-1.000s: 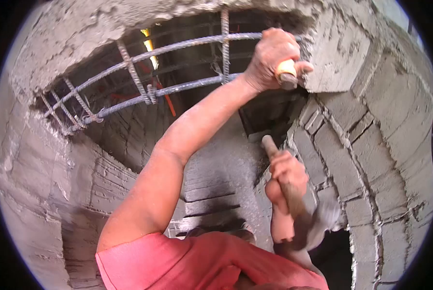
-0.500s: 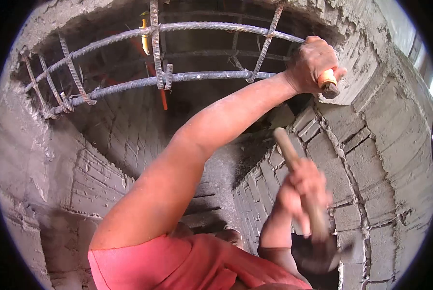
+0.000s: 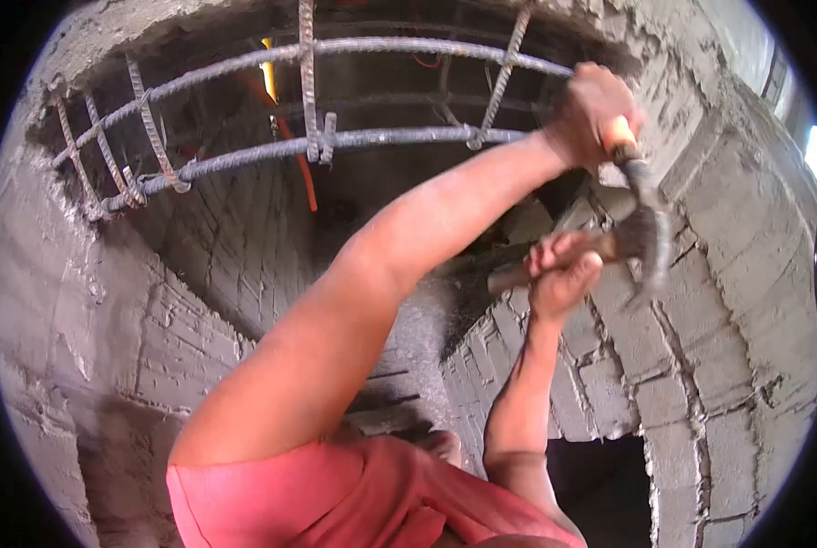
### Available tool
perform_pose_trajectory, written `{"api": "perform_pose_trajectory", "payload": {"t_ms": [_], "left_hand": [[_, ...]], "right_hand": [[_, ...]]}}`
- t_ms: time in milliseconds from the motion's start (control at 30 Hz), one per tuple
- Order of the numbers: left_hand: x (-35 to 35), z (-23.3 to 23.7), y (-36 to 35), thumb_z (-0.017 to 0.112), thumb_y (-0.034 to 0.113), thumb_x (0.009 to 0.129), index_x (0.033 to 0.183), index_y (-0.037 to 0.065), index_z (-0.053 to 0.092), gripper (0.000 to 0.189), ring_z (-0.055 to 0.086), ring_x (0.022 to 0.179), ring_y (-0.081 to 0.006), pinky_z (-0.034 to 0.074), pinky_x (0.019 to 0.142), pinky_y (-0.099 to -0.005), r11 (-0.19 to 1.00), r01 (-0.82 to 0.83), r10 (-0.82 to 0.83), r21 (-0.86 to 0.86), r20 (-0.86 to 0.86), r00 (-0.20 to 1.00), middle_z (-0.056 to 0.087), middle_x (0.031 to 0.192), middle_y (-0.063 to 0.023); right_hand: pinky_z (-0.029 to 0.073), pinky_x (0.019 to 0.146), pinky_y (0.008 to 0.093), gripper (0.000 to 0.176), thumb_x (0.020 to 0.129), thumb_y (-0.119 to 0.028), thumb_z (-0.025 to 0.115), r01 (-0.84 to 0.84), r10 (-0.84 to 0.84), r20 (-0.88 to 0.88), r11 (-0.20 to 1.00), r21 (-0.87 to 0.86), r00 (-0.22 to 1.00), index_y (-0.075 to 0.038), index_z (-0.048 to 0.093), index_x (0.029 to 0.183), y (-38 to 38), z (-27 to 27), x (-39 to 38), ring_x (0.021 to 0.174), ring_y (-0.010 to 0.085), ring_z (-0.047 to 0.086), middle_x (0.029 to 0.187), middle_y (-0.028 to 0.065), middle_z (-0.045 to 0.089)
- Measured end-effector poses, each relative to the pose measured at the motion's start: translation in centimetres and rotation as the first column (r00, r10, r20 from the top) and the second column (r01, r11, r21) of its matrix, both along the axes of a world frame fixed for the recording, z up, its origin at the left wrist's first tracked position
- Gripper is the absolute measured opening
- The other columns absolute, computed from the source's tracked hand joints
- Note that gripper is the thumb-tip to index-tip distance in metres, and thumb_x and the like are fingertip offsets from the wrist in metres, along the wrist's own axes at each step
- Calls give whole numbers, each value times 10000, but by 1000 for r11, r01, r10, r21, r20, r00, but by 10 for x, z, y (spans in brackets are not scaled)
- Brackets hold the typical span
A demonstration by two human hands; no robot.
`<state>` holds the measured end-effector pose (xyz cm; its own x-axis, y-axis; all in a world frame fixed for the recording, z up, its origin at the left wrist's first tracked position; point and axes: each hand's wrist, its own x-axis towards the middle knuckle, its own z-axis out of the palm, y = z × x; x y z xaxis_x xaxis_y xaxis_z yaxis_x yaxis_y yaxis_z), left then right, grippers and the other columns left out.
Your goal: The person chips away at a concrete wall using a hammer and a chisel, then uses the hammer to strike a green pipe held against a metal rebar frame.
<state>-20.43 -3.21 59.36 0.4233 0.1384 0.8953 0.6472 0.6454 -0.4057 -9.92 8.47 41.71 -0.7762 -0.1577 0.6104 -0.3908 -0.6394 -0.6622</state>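
Up by the broken concrete edge, my left hand (image 3: 593, 108) is closed around a chisel (image 3: 620, 137) with an orange grip. The chisel's dark butt end points down and right, out of the fist; its tip is hidden behind my hand. Lower down, my right hand (image 3: 562, 272) grips the wooden handle of a claw hammer (image 3: 648, 239). The blurred hammer head overlaps the chisel's butt end in this view. Close to my left fist, ribbed steel rebar (image 3: 445, 47) runs into the concrete (image 3: 678, 114).
Two curved bars with crossing stirrups (image 3: 308, 91) span the opening at the top. Behind them hang a yellow item (image 3: 269, 73) and an orange strip (image 3: 308, 178). Rough mortared block walls (image 3: 719, 365) stand on both sides. A dark opening (image 3: 600, 484) lies low on the right.
My right hand has swung the hammer up from low right to the chisel's butt end. The left hand stays on the chisel near the concrete edge, and the view has shifted slightly.
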Motion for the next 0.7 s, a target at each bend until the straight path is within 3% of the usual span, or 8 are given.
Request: {"api": "perform_pose_trajectory", "payload": {"t_ms": [300, 333, 367, 400, 433, 500, 567, 700], "left_hand": [[-2, -7, 7, 732, 132, 734, 663, 127, 494, 248, 531, 591, -282, 411, 648, -403, 998, -64, 64, -19, 23, 998, 483, 622, -62], [-2, -7, 8, 732, 132, 734, 663, 127, 494, 248, 531, 591, -282, 411, 648, -403, 998, -58, 58, -23, 21, 998, 483, 622, -62], [-3, -7, 8, 724, 152, 724, 645, 128, 488, 250, 526, 597, -283, 403, 640, -413, 998, -65, 65, -23, 5, 998, 485, 623, -62], [-4, -7, 8, 716, 171, 714, 627, 128, 482, 254, 522, 604, -283, 395, 631, -422, 997, -73, 73, -21, -7, 997, 487, 623, -61], [-6, -6, 5, 721, 173, 719, 632, 126, 486, 255, 524, 603, -291, 399, 633, -429, 999, -37, 36, -5, -14, 999, 486, 622, -64], [-11, -7, 5, 729, 169, 715, 639, 127, 487, 257, 529, 602, -300, 403, 635, -431, 1000, 2, -2, -4, -1, 1000, 485, 623, -66], [-9, -7, 3, 737, 161, 702, 638, 128, 490, 256, 528, 593, -302, 407, 639, -427, 999, -48, 48, -24, -14, 999, 485, 620, -67], [-1, -5, 1, 736, 90, 745, 685, 123, 508, 238, 544, 599, -271, 427, 642, -389, 999, -31, 31, -37, 4, 1000, 521, 642, -55]], "right_hand": [[434, 631, 367, 788, 759, -877, 497, -13, -389, -607, 834, -551, 693, -112, 521, 948, 73, 38, 68, 594, 167, 415, 739, 15, 459], [436, 612, 370, 768, 787, -852, 502, -159, -283, -759, 879, -450, 586, -98, 516, 935, 55, 41, 44, 593, 164, 434, 729, 13, 469], [427, 556, 342, 689, 883, -770, 482, 373, -449, -233, 876, -307, 863, -81, 506, 913, 35, -15, 25, 577, 152, 447, 722, 18, 486], [412, 521, 302, 602, 964, -663, 457, 478, -403, -315, 852, 214, 859, -68, 505, 894, 14, -11, -2, 560, 143, 452, 725, 33, 503], [402, 513, 275, 557, 981, -612, 476, -71, 66, -73, 995, -68, 995, -63, 512, 894, 11, -3, -6, 547, 142, 445, 721, 32, 491], [406, 522, 286, 631, 912, -692, 526, 36, -32, 62, 997, -63, 998, -62, 508, 888, 24, 4, 1, 559, 148, 443, 720, 28, 479], [421, 547, 318, 681, 843, -761, 552, -190, 81, -289, 907, -375, 954, -85, 497, 895, 52, 7, 20, 582, 140, 437, 707, 17, 439], [424, 590, 335, 607, 859, -706, 580, 60, -466, -462, 750, -658, 754, -107, 482, 834, 72, 50, 81, 598, 156, 466, 726, -6, 479]]}}
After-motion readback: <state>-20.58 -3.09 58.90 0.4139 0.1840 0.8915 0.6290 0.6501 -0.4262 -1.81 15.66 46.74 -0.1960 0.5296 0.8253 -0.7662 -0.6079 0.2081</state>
